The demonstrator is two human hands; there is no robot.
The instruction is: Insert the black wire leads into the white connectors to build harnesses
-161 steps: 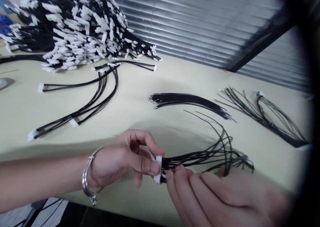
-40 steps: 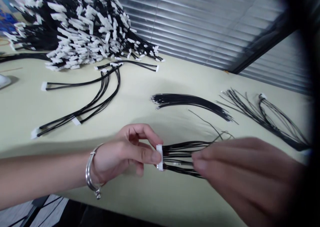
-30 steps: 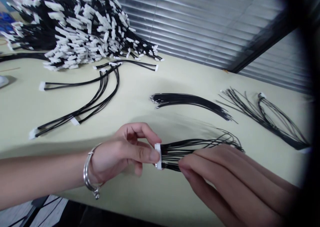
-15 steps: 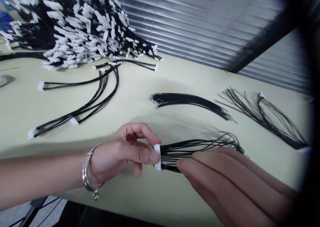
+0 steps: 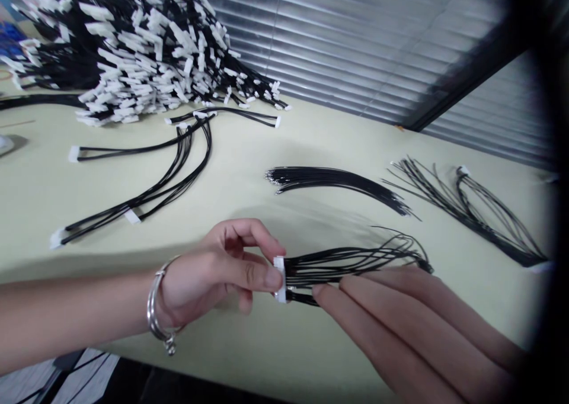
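Observation:
My left hand (image 5: 216,268) pinches a white multi-pin connector (image 5: 281,291) between thumb and fingers. Many black wires (image 5: 342,257) run rightward out of it and curl at their far ends. My right hand (image 5: 400,327) has its fingertips pressed together just right of the connector, closed on a thin black wire (image 5: 301,287). That wire's metal-tipped end is at the connector's face; whether it sits inside a slot I cannot tell. The right fingers hide part of the lower wires.
A bundle of loose black wires (image 5: 333,176) lies beyond my hands. Another wired bundle (image 5: 480,229) lies at right. Several finished-looking harnesses (image 5: 164,185) are at left, before a large pile of white-ended cables (image 5: 146,54). Window blinds (image 5: 338,48) stand behind the table.
My right hand has shifted very slightly left and lower, with its fingers flatter. The far wire ends have swayed a little. My left hand stays on the connector.

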